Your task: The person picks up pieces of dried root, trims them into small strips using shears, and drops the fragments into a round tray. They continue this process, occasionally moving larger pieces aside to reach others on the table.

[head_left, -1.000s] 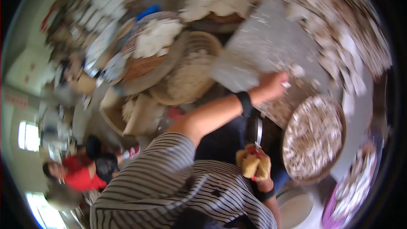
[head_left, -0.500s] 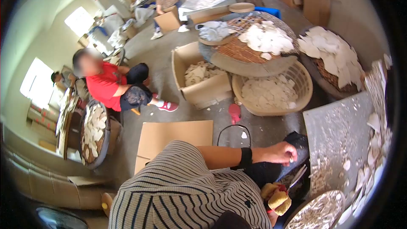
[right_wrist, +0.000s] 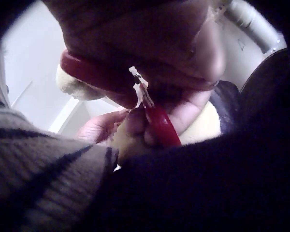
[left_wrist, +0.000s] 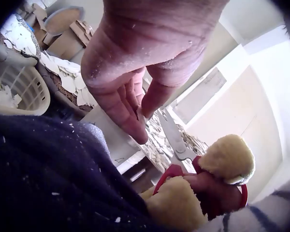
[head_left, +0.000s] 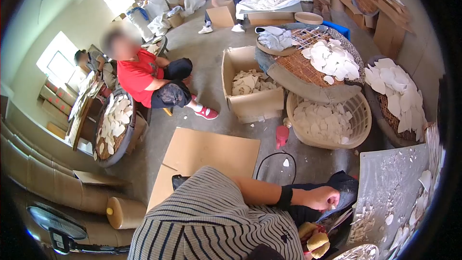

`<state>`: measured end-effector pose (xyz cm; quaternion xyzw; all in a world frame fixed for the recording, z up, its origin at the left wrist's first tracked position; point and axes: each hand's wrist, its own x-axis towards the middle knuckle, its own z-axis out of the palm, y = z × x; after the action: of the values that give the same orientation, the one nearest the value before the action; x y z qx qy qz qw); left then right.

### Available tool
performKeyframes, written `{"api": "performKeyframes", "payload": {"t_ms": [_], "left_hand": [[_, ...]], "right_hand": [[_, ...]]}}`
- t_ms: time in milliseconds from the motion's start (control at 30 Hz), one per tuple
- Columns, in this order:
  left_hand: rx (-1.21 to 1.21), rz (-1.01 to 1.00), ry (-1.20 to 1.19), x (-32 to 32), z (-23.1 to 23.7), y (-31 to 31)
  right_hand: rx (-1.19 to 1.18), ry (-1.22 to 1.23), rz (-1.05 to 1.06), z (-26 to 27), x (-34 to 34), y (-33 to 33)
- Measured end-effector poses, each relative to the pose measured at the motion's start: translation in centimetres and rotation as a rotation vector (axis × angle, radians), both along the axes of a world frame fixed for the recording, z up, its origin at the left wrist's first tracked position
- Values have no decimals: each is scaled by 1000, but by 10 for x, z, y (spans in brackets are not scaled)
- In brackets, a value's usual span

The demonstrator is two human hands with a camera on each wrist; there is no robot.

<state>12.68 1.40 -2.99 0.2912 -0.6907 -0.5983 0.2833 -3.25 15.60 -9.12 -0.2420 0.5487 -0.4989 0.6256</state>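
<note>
My left hand [head_left: 320, 197] is above the dark trouser leg, fingers curled. In the left wrist view its thumb and fingertips pinch a small white piece [left_wrist: 142, 117]. My right hand [right_wrist: 145, 38] grips scissors [left_wrist: 170, 131] with red handles [right_wrist: 160, 124]. Fluffy yellow padding [left_wrist: 228, 158] is wrapped about the handles. The blades point up past the left fingertips in the left wrist view. In the head view the padding shows low by the striped shirt, and most of the right hand is hidden.
A grey board [head_left: 385, 171] with white scraps stands at right, above a round tray [head_left: 353, 250] of white strips. Ahead are a plastic basket [head_left: 332, 142] and a cardboard box [head_left: 257, 106] of white pieces. A person in red [head_left: 142, 74] sits at left. A fan [head_left: 55, 221] stands lower left.
The head view has swung from the grey board towards the room. My left hand has come back from over the board's scraps to above the leg. The right hand still holds the scissors.
</note>
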Motion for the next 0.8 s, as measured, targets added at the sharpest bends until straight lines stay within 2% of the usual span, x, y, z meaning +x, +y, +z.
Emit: {"api": "performKeyframes", "payload": {"t_ms": [33,133,200,433,533,633,800], "left_hand": [[-7,-24,-13,-1,-2,0],[276,60,-13,9,39,8],[196,32,-14,7,26,5],[230,-16,-74,-3,16,5],[61,-34,-107,-6,14,5],[-380,149,55,-14,-3,5],[-151,110,15,-6,14,6]], "right_hand": [[1,-1,-1,0,-1,0],[-6,4,-5,0,-3,3],[-14,7,-22,-1,-3,4],[-35,22,-62,2,-8,17],[-40,28,-65,2,-10,16],[-38,27,-49,6,-10,8],[-42,30,-27,5,-12,1]]}}
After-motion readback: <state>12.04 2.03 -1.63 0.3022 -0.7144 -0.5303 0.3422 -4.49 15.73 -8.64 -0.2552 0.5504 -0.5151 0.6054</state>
